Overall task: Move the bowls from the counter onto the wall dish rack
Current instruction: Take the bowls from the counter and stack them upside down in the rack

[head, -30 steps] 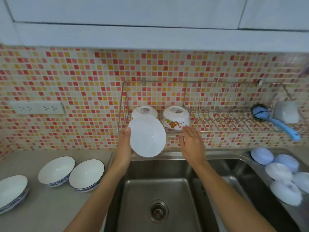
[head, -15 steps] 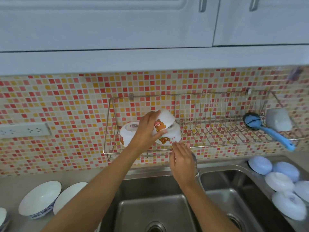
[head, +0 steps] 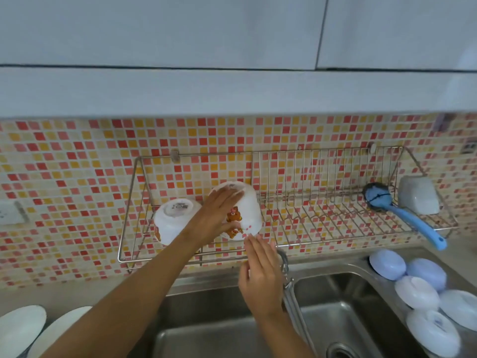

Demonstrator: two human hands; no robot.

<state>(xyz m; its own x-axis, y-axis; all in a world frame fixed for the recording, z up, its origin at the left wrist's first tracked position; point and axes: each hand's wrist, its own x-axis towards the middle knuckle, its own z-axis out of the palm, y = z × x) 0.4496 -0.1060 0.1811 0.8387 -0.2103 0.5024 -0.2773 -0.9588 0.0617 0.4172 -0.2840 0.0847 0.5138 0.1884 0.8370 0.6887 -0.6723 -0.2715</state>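
Wire rack [head: 322,202] fixed to a mosaic-tiled wall above a steel sink [head: 335,306]. At the rack's left end an upturned white bowl [head: 175,218] rests on the wires; just to its right stands a stack of upturned bear-print bowls [head: 245,210], the upper one nested over the lower. The left hand [head: 219,215] lies on the upper bowl, fingers spread over its base and side, thumb hidden, so whether it grips cannot be told. The right hand [head: 260,272] is open, holding nothing, its fingertips [head: 251,240] at the rack's front rail just below the stack. Toward the rack's right end a blue brush [head: 402,213] lies with its handle over the front edge, beside a pale cup [head: 418,195]. On the counter at the lower left edge, two white bowls [head: 59,329] stand upright, partly out of view. On the sink's right rim, several blue and white bowls [head: 423,293] lie upturned.
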